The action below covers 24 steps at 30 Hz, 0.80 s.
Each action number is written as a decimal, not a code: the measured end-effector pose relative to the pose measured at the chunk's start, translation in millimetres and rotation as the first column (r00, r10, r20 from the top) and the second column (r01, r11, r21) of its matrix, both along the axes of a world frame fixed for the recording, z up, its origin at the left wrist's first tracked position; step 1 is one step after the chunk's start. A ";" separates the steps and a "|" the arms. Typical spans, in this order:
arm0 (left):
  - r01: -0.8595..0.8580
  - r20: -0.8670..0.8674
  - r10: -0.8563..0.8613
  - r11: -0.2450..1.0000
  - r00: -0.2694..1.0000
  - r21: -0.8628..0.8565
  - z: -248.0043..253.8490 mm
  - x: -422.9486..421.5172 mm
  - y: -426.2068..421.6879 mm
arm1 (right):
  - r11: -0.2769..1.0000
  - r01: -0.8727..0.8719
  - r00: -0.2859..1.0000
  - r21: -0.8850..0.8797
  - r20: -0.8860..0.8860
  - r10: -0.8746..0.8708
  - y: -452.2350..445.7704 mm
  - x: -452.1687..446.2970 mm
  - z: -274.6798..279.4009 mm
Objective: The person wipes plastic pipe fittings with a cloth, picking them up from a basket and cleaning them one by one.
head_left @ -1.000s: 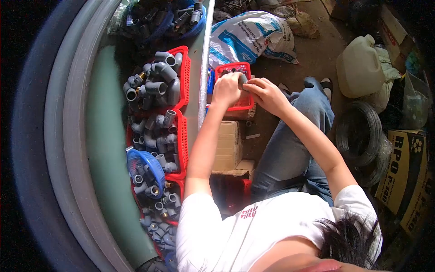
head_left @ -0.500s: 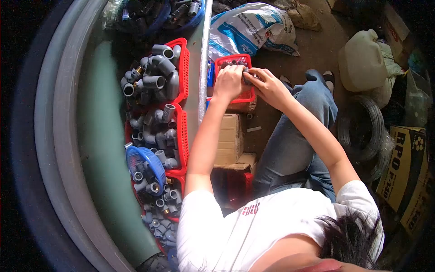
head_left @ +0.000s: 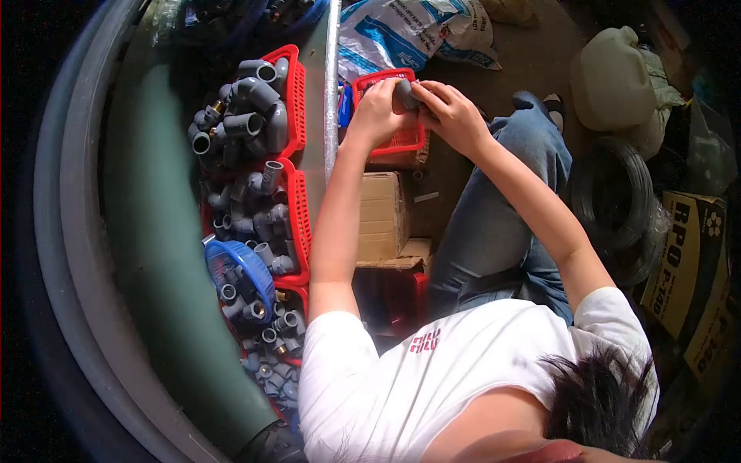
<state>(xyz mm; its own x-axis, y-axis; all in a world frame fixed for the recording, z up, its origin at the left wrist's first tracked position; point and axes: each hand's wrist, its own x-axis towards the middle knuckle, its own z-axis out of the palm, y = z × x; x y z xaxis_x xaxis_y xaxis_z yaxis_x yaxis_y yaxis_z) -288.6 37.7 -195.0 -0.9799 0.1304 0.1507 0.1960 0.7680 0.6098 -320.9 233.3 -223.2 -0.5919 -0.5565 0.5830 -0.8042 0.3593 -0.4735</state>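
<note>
A small grey pipe fitting (head_left: 406,94) is held between my two hands, above a red basket (head_left: 397,143) with small dark parts in it. My left hand (head_left: 380,113) has its fingers wrapped round the fitting from the left. From the right, my right hand (head_left: 451,112) pinches the fitting's edge with thumb and fingers. The fingers hide part of the fitting. Beneath the basket is a cardboard box (head_left: 380,220).
Red baskets (head_left: 296,100) of grey pipe fittings line the left side, with a blue basket (head_left: 251,270) on them. A metal edge (head_left: 332,85) runs beside them. A white sack (head_left: 394,35), a plastic jug (head_left: 612,81), wire coils (head_left: 617,197) and a carton (head_left: 683,270) lie around.
The view has shifted, so most things appear further up and left. Both hands remain together on the fitting, which has turned and shows more of its side between the fingers.
</note>
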 end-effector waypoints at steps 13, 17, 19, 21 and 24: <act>-0.068 0.166 0.100 0.979 0.981 -0.191 0.2 5.1 1.5 | 0.987 -0.058 0.995 0.152 -0.069 0.069 -4.7 0.0 -10.7; -0.083 -0.027 0.082 0.997 0.996 -0.011 0.3 -1.0 -0.1 | 0.986 0.029 0.982 -0.166 0.186 0.003 -3.1 -6.3 -6.7; -0.139 -0.047 0.139 0.990 0.989 0.002 7.6 -1.3 5.5 | 0.942 0.110 0.950 -0.317 0.313 -0.006 -2.1 -8.4 3.0; -0.132 -0.098 0.143 0.985 0.985 0.116 7.8 -2.9 8.5 | 0.907 0.185 0.862 -0.379 0.506 0.035 -2.7 -10.1 0.8; -0.117 -0.134 0.152 0.965 0.979 0.235 9.6 -4.2 12.3 | 0.879 0.223 0.715 -0.422 0.684 0.147 -0.9 -15.0 -6.7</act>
